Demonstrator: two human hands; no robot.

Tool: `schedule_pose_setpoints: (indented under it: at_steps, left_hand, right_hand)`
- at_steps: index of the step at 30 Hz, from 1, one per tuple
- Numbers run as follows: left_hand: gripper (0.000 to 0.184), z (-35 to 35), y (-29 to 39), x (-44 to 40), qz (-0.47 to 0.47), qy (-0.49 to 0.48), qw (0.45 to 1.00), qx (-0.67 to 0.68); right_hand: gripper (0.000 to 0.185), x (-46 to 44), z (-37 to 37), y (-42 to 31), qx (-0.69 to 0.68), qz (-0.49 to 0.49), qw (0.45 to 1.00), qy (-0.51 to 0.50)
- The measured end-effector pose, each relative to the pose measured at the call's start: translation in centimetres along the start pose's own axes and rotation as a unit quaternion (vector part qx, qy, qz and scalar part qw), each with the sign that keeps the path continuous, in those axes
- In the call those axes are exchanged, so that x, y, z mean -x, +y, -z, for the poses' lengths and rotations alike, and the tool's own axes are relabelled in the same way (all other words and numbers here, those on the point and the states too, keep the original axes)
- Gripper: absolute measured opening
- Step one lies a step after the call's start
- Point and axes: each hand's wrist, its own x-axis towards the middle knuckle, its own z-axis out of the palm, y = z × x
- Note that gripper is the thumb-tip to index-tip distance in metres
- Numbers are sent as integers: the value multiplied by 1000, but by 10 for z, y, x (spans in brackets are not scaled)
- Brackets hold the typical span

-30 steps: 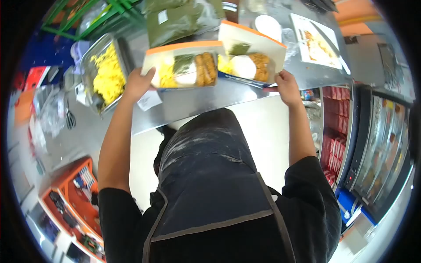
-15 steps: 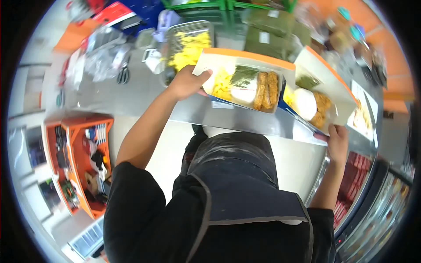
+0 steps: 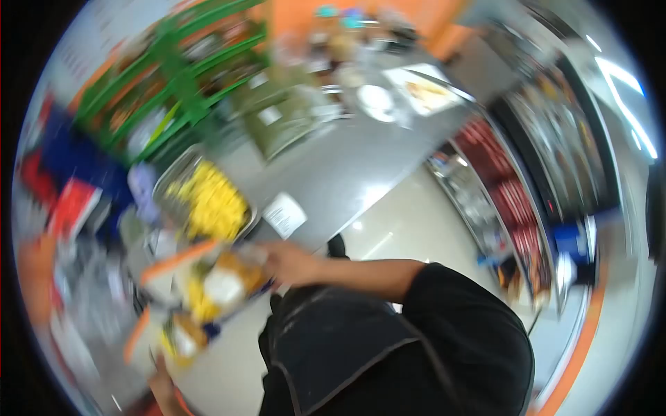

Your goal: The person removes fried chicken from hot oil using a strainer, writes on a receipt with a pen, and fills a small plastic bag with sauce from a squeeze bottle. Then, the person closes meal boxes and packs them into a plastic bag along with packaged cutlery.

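Observation:
Both my hands hold two open meal boxes set side by side, at the lower left of the view. The nearer-to-middle meal box (image 3: 223,284) holds white rice, yellow pieces and browned fried food, with its lid raised. My right hand (image 3: 290,263) is closed on the end of that box. Beyond it, the second meal box (image 3: 183,338) shows yellow food and something white, its lid also up. My left hand (image 3: 162,381) grips its outer end, with the fingers blurred. Close by, a metal tray (image 3: 182,168) contains yellow food pieces (image 3: 215,204).
A white paper slip (image 3: 284,215) lies on the steel table (image 3: 340,163). Green crates (image 3: 166,90), dark green packets (image 3: 277,118), a white bowl (image 3: 377,102) and a white board (image 3: 420,90) with a knife stand further back. Shelves with red packs (image 3: 477,142) are right.
The view has turned to the right and is blurred. Both boxes, still in my hands, now appear lower left, away from the white board; the paper slip is uncovered.

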Motion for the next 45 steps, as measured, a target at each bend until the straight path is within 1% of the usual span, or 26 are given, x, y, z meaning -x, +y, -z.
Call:
schedule_pose_setpoints:
  at_steps: [1, 2, 4, 6, 11, 13, 16, 19, 22, 23, 24, 25, 26, 30, 31, 32, 33, 34, 36, 37, 39, 41, 42, 43, 44, 45]
  left_hand:
    - [46, 51, -75, -42, 172, 53, 980, -90]
    - [45, 71, -102, -55, 182, 95, 973, -104]
    - [42, 78, -124, -53, 176, 153, 969, -85]
    - [39, 87, -188, -74, 198, 163, 965, -53]
    - [33, 74, -231, -93, 183, 180, 966, -12]
    - [30, 66, -242, -94, 176, 175, 969, 1]
    - [26, 47, -257, -90, 166, 162, 973, 16]
    - [22, 21, -267, -77, 156, 137, 978, 36]
    - [18, -12, -278, -52, 150, 98, 982, 57]
    - [17, -26, -282, -42, 151, 76, 984, 60]
    - [16, -40, -284, -32, 151, 51, 985, 66]
    - [14, -58, -287, -21, 150, 22, 986, 69]
    - [13, -77, -288, -12, 148, -14, 986, 71]
    - [8, -169, -280, 25, 122, -179, 975, 42]
    - [7, -197, -272, 30, 102, -215, 971, 33]
    - [6, -229, -263, 35, 84, -247, 965, 25]
    - [5, -265, -253, 40, 59, -272, 960, 22]
    - [4, -303, -238, 44, 36, -291, 956, 22]
    - [3, -379, -205, 50, -17, -298, 954, 35]
    - [4, -413, -190, 56, -36, -293, 955, 38]
    - [7, -486, -166, 68, -44, -236, 971, -14]
    - [12, -532, -128, 96, 52, -364, 920, -133]
    - [14, -556, -113, 130, 50, -332, 931, -146]
    - [16, -587, -100, 158, 44, -303, 938, -160]
    - [18, -626, -96, 175, -62, -304, 929, -202]
    - [21, -663, -95, 193, -168, -287, 911, -245]
  right_hand:
    - [47, -3, -25, -7, -22, -27, 999, -3]
    - [47, -9, -51, -1, -53, -6, 999, 9]
    - [47, -23, -97, 10, -88, 25, 996, 18]
    - [33, -55, -179, 25, -76, -34, 996, 19]
    - [25, -116, -241, 51, 23, -30, 999, -37]
    - [28, -149, -275, 67, 132, 105, 985, 28]
    - [36, -120, -274, 41, 49, 141, 986, 77]
    - [43, -80, -261, 64, 80, 207, 972, 75]
    - [37, 25, -209, 88, 43, 125, 991, 27]
    - [33, 61, -189, 105, 112, 58, 992, 32]
    - [28, 93, -179, 158, 81, 70, 990, 93]
    - [29, 137, -161, 202, 42, -66, 991, 108]
    - [35, 191, -147, 248, -43, -172, 972, 155]
    - [75, 429, -160, 434, 144, -373, 882, 250]
    - [82, 483, -172, 419, 6, -437, 862, 258]
    - [87, 523, -202, 427, -225, -463, 792, 329]
    - [81, 561, -229, 432, -361, -440, 742, 354]
    - [67, 603, -263, 493, -477, -371, 743, 289]
    - [50, 663, -310, 496, -567, -366, 677, 294]
    - [50, 691, -329, 520, -570, -360, 675, 300]
    - [66, 761, -357, 561, -468, -459, 721, 224]
    - [62, 815, -334, 593, -78, -599, 796, 24]
    - [58, 845, -350, 678, -28, -579, 814, 35]
    - [62, 877, -313, 672, -35, -600, 790, 119]
    - [65, 913, -304, 683, -121, -535, 717, 430]
    - [72, 946, -272, 710, -323, -420, 647, 549]
